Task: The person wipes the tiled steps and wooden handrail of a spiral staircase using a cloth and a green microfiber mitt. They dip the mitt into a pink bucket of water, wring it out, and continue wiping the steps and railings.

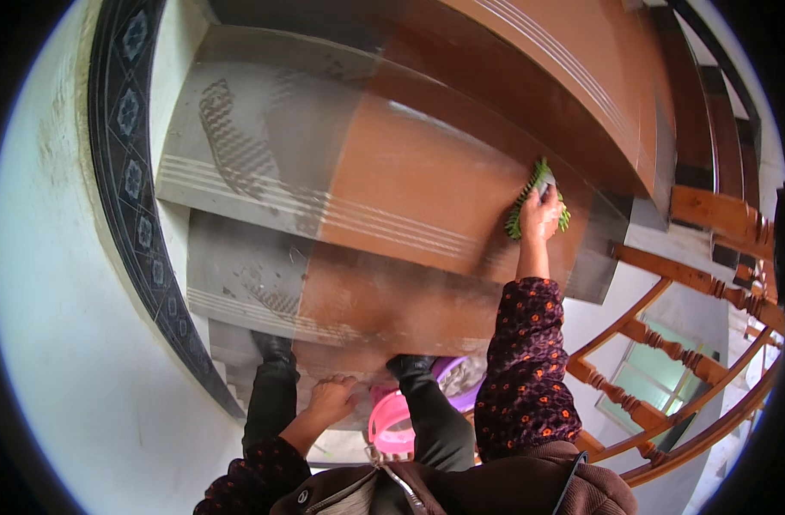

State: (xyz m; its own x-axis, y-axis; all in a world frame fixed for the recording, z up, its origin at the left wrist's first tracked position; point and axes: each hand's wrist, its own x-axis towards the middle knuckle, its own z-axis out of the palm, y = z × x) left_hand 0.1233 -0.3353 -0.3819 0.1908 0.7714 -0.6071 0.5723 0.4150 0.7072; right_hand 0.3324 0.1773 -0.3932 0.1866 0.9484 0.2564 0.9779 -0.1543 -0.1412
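Observation:
My right hand (539, 215) grips a green chenille cleaning cloth (515, 219) and presses it on the right part of an orange-brown stair tread (405, 174). A pale patch of the cloth shows by my fingers. The wiped-looking orange tiles shine, while the grey tile (302, 135) at the left bears dusty shoe prints (235, 148). Down between my legs my left hand (333, 400) hangs with fingers loosely bent and nothing visible in it. Close to it stands a pink plastic bucket (392, 421). Partly behind my right leg is a purple basin (460, 386) with greyish contents I cannot make out.
A white wall (57, 257) with a dark patterned skirting (130, 116) curves along the left. Wooden balusters (676, 354) and a handrail (708, 444) bound the right side. More steps (579, 71) rise ahead. My dark shoes (273, 347) stand on a lower step.

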